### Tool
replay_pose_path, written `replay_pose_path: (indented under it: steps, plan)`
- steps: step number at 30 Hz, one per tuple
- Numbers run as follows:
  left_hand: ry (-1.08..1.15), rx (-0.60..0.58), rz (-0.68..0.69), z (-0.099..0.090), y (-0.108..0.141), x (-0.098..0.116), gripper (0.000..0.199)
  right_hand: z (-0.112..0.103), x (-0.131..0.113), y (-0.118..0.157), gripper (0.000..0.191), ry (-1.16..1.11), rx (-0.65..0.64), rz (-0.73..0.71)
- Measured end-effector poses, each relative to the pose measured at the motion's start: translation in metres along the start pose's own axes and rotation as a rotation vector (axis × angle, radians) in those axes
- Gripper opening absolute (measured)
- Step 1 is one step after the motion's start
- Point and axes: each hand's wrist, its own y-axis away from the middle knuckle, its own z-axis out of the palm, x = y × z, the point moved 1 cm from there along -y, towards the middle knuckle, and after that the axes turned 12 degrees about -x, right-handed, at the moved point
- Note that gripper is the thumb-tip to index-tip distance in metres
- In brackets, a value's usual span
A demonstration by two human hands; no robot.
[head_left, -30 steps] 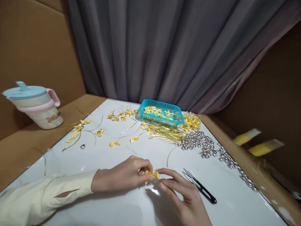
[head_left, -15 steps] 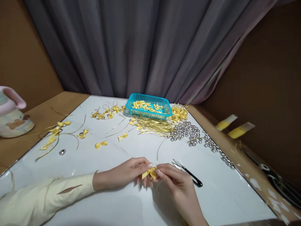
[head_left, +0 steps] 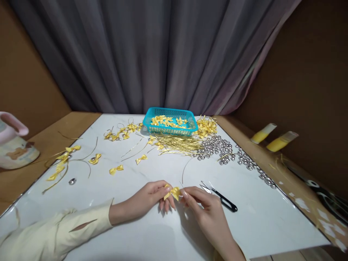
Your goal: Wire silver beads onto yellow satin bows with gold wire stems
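Observation:
A yellow ribbon bow (head_left: 174, 193) is pinched by its left side between the thumb and fingers of my left hand (head_left: 152, 197), just above the white tabletop. My right hand (head_left: 205, 206) is closed in a pinch at the bow's right side. A thin cord (head_left: 181, 186) shows at its fingertips, though most of it is hidden. Black-handled thread snips (head_left: 227, 204) lie right behind my right hand, blades pointing away to the left. Two more yellow bows (head_left: 116, 169) rest on the table beyond my left hand.
A turquoise basket (head_left: 170, 130) of yellow bows stands at the back. Before it lie gold cords (head_left: 179, 143), with silver beads (head_left: 217, 145) to the right. Finished-looking bows on cords (head_left: 63, 157) are at left, near a pink-handled mug (head_left: 17, 152). Two yellow tubes (head_left: 282, 141) lie at right.
My right fingertips have drawn slightly away from the bow, so more of it shows. My left hand keeps its hold. The whole view has shifted a little.

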Motion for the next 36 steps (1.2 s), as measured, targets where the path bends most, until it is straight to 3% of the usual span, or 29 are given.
replay_pose_path:
  steps: [4, 11, 17, 36]
  plan:
    - [-0.011, 0.030, -0.019, -0.001, -0.001, -0.001, 0.040, 0.004, 0.002, 0.007, 0.029, -0.008, 0.084, 0.065]
    - [-0.014, 0.061, -0.026, 0.000, 0.000, 0.000, 0.040, 0.010, -0.003, 0.018, 0.034, 0.004, -0.146, 0.160]
    - [-0.010, 0.075, -0.059, 0.000, 0.000, -0.002, 0.038, 0.015, 0.003, 0.016, 0.038, 0.017, -0.256, 0.213]
    - [-0.019, 0.081, -0.072, 0.002, 0.001, -0.002, 0.037, 0.017, -0.001, 0.010, 0.037, -0.104, -0.293, 0.271]
